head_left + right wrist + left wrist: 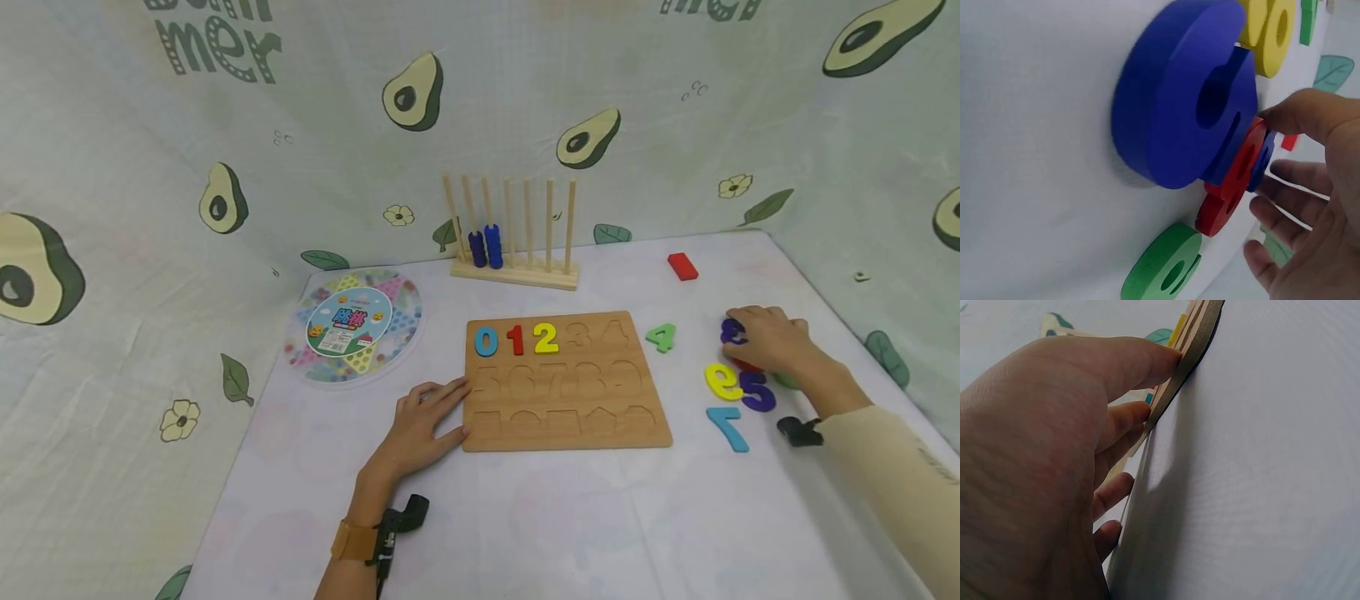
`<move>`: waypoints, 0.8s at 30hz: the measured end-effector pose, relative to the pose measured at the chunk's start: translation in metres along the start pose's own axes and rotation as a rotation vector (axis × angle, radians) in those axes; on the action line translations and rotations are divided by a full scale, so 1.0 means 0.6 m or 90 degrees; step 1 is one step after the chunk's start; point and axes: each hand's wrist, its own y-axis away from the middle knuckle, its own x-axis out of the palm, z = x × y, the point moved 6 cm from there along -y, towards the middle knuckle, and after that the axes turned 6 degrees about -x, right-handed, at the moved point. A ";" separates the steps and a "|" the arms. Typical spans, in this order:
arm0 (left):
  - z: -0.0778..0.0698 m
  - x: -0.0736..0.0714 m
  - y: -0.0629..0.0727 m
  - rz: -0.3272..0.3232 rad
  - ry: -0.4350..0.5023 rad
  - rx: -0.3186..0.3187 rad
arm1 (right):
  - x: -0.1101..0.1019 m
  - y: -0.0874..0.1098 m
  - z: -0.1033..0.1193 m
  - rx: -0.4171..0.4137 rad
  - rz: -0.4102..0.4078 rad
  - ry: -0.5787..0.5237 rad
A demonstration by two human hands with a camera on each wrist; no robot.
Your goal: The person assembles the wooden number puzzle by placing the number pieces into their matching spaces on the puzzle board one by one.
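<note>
My left hand (420,425) rests at the left edge of a wooden number board (570,435), its fingers fairly straight and its thumb touching the edge. In the board's top row lie a blue 0 (486,342), a red 1 (515,339) and a yellow 2 (546,338). At the right, my right hand (772,337) pinches a dark blue number piece (733,331) between thumb and fingers; which digit cannot be made out. Close by lie a red piece (1235,178), a green piece (1161,265), a dark blue 5 (757,392) and a yellow round-looped number (722,382).
A light-blue 7 (727,428) lies nearer me, a green 4 (661,337) right of the board. Behind stand a peg rack (517,271) with blue beads and a red block (682,267). A round patterned game board (405,321) lies at back left.
</note>
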 end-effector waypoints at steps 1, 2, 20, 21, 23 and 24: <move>0.000 -0.001 0.000 -0.002 0.001 0.002 | 0.000 0.000 0.001 -0.006 0.005 -0.001; 0.000 -0.001 0.000 -0.003 0.002 0.001 | 0.000 -0.001 0.002 -0.012 0.009 -0.001; 0.001 0.002 -0.002 0.006 -0.002 -0.004 | -0.008 -0.006 0.041 -0.055 -0.140 -0.045; 0.001 0.002 -0.002 0.006 -0.003 -0.004 | -0.009 -0.006 0.043 -0.059 -0.143 -0.058; 0.001 0.002 -0.001 0.006 -0.002 -0.006 | -0.009 -0.006 0.045 -0.065 -0.139 -0.089; 0.001 0.002 -0.001 0.006 -0.003 -0.006 | -0.008 -0.005 0.045 -0.066 -0.132 -0.104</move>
